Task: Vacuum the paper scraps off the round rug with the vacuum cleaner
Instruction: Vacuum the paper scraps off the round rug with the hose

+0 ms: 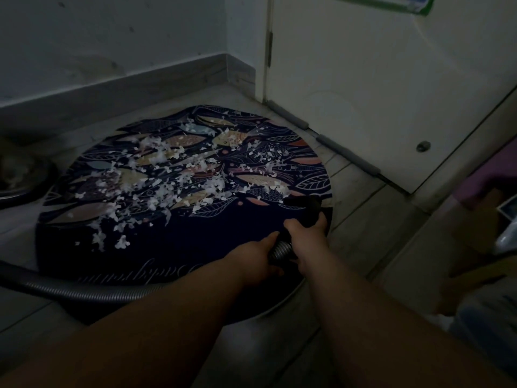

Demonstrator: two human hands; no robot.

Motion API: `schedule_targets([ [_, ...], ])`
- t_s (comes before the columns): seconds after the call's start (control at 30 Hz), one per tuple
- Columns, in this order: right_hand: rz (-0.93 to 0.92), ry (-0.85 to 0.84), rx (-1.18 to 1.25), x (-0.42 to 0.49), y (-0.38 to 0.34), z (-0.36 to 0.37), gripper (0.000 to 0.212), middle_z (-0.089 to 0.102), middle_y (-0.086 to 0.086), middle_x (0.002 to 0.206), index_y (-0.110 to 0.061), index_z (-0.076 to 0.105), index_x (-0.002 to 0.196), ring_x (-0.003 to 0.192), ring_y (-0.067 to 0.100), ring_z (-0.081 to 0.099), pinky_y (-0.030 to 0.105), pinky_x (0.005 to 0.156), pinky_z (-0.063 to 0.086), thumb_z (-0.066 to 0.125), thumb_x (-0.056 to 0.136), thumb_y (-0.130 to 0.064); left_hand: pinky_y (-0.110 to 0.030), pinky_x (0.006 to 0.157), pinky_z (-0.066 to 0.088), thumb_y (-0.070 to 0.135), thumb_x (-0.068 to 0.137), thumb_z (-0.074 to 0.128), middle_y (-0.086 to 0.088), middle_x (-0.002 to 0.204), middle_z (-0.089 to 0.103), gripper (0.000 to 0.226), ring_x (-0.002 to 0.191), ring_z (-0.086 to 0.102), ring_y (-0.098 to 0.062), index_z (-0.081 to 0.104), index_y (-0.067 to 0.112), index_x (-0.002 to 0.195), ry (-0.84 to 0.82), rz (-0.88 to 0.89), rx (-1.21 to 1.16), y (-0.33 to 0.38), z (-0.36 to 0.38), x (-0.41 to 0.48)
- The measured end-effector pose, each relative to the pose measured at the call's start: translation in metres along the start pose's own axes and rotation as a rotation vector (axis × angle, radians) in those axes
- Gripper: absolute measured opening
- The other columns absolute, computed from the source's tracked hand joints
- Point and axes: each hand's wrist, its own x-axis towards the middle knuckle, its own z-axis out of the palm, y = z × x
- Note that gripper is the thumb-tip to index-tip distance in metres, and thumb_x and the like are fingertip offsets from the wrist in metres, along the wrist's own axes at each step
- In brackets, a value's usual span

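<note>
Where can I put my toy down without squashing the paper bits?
The near dark strip of the round rug, between the paper scraps and the left hand on the hose, is bare. So are the floor tiles between rug and door. The middle and far side are crowded.

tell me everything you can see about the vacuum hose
The vacuum hose is a ribbed, grey, metallic-looking flexible tube. It comes in from the left edge, curves over the near part of the rug and ends in a black nozzle at the rug's right side. The left hand holds the ribbed part; the right hand grips the black end just ahead.
</note>
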Motion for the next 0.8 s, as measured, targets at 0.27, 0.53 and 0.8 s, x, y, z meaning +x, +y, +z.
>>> schedule_targets([
  [0.27, -0.006, -0.049, -0.05, -0.002, 0.003, 0.006, 0.091, 0.045, 0.015, 0.138, -0.046, -0.002, 0.151, 0.092, 0.035, 0.057, 0.057, 0.086, 0.053, 0.063, 0.089, -0.03, -0.031, 0.102, 0.04, 0.038, 0.089, 0.06, -0.009, 0.145, 0.042, 0.089, 0.126, 0.047, -0.024, -0.005, 0.029, 0.15, -0.01, -0.017, -0.015, -0.009, -0.002, -0.01],
  [0.53, -0.002, -0.116, -0.071, -0.01, 0.0, 0.019, 0.091, 0.048, 0.012, 0.121, -0.047, -0.002, 0.151, 0.081, 0.032, 0.057, 0.055, 0.084, 0.055, 0.063, 0.089, -0.029, -0.031, 0.104, 0.039, 0.037, 0.089, 0.06, -0.008, 0.146, 0.041, 0.09, 0.127, 0.046, -0.024, -0.006, 0.029, 0.15, 0.017, -0.069, -0.025, -0.019, -0.003, -0.018],
  [0.8, 0.003, -0.179, -0.061, -0.016, -0.001, 0.03, 0.091, 0.044, 0.008, 0.109, -0.046, -0.001, 0.151, 0.084, 0.031, 0.057, 0.055, 0.086, 0.055, 0.064, 0.09, -0.029, -0.028, 0.103, 0.037, 0.038, 0.088, 0.061, -0.007, 0.148, 0.039, 0.091, 0.13, 0.043, -0.023, -0.005, 0.029, 0.15, 0.028, -0.111, -0.037, -0.025, -0.007, -0.025],
])
